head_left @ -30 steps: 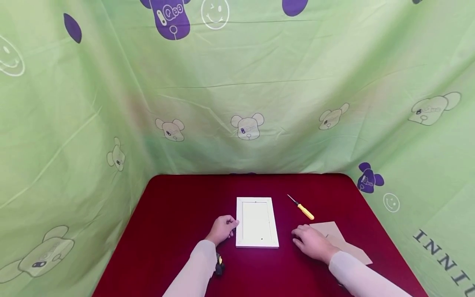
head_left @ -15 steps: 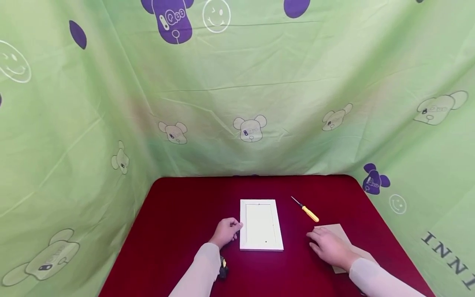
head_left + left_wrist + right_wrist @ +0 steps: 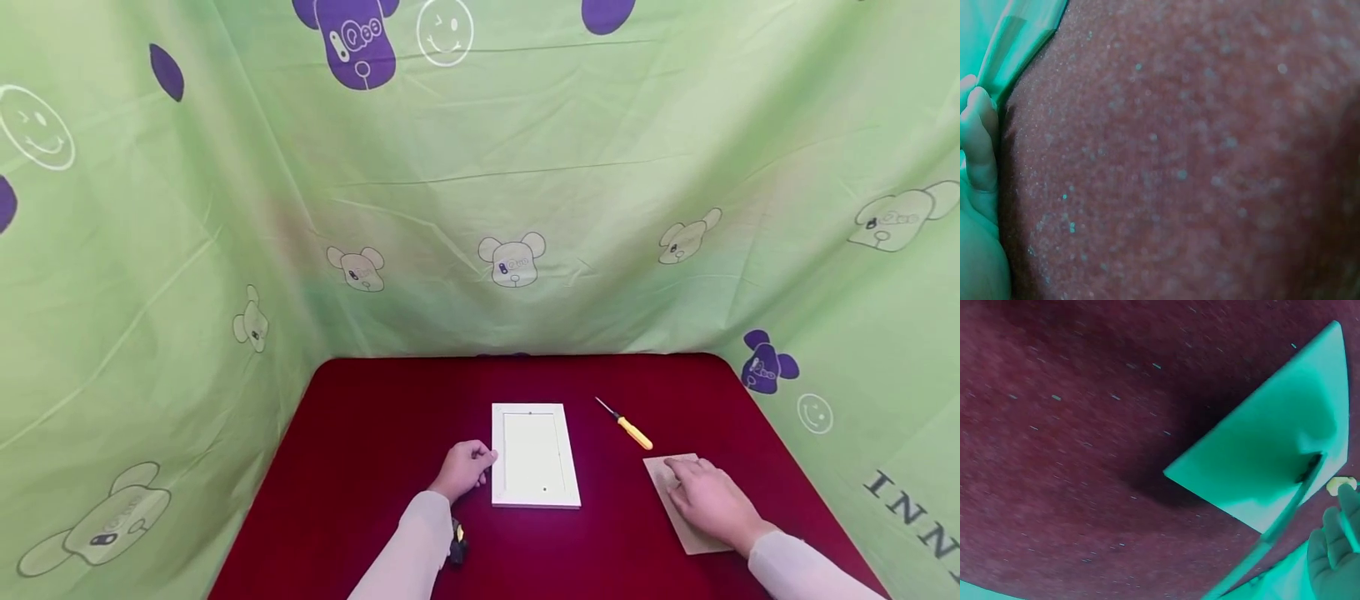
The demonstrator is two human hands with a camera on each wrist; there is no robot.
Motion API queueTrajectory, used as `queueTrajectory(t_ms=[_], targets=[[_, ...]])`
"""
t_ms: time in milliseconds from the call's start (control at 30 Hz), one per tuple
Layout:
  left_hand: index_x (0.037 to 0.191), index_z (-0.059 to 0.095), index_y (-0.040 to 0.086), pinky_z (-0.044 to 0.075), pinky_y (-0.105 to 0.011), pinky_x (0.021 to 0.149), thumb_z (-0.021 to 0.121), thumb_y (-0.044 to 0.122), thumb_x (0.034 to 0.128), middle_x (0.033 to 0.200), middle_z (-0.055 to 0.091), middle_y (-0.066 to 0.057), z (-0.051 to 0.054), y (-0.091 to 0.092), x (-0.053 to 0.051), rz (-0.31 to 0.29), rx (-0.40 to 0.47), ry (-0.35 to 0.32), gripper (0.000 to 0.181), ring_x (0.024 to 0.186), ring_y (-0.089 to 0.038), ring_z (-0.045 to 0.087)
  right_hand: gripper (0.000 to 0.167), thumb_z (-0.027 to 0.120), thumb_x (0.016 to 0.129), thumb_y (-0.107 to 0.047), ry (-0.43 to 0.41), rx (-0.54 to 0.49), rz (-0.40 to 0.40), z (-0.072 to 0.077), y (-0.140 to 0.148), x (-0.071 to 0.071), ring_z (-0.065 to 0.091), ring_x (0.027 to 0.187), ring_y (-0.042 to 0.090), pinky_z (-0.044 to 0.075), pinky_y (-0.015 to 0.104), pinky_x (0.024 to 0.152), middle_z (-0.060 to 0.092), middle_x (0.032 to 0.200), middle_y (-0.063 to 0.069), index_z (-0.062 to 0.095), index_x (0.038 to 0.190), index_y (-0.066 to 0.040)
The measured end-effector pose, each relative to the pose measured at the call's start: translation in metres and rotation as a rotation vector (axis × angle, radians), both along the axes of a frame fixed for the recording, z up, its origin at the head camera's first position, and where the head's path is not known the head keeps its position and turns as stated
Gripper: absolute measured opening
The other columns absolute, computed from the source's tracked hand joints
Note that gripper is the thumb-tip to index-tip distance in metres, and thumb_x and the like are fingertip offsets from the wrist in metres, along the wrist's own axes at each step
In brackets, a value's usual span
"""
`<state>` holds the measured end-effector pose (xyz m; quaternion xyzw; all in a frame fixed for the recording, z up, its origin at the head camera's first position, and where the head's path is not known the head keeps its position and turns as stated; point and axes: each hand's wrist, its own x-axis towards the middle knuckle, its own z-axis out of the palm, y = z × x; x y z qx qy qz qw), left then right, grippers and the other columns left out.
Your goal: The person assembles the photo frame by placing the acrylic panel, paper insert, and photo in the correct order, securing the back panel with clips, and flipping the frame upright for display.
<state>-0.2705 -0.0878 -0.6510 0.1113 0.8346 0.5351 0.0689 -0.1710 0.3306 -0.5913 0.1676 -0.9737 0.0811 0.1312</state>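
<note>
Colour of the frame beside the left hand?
White. The frame shows best in the head view; the left wrist view has a green tint.

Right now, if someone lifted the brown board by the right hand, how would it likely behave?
The brown board is probably stiff: its edges run straight, with no visible sag. It looks thin, so it is likely light for its size. The narrow strip meeting its face at a dark patch might swing, though its attachment is unclear.
</note>
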Motion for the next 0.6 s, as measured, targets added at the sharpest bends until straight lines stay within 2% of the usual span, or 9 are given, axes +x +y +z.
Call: queueTrajectory(t_ms=[100,267,433,600], targets=[[0.076,0.062,0.012,0.048,-0.028,0.044,0.067,0.029,0.0938,0.055,0.057,0.001,-0.001,-0.001,-0.001,-0.002,0.002,-0.002,0.025,0.046,-0.012,0.054,0.04,0.074,0.081,-0.018,-0.015,0.005,-0.047,-0.003,0.003,0.004,0.059,0.096,0.04,0.048,0.055,0.077,0.066,0.107,0.018,0.063,0.114,0.002],[0.075,0.062,0.013,0.048,-0.029,0.045,0.066,0.029,0.0942,0.055,0.058,0.001,-0.002,-0.001,0.001,0.003,-0.003,-0.006,0.025,0.046,-0.012,0.055,0.036,0.073,0.084,-0.021,-0.039,-0.007,-0.055,-0.006,0.011,0.012,0.06,0.092,0.035,0.049,0.051,0.078,0.067,0.104,0.014,0.064,0.111,0.0],[0.075,0.061,0.013,0.047,-0.028,0.044,0.066,0.029,0.0943,0.055,0.057,0.001,-0.002,0.002,0.001,-0.001,-0.012,0.008,0.026,0.045,-0.012,0.054,0.026,0.075,0.082,-0.021,-0.03,0.001,-0.047,-0.009,0.02,0.016,0.061,0.093,0.036,0.048,0.051,0.081,0.065,0.096,0.01,0.066,0.099,-0.004],[0.075,0.061,0.012,0.046,-0.027,0.043,0.066,0.028,0.0941,0.055,0.056,0.002,0.0,0.0,-0.001,0.003,-0.01,0.009,0.026,0.044,-0.012,0.053,0.017,0.073,0.085,-0.023,-0.059,0.014,-0.065,-0.008,0.021,0.015,0.059,0.08,0.027,0.048,0.046,0.075,0.06,0.083,0.0,0.063,0.09,-0.01]])
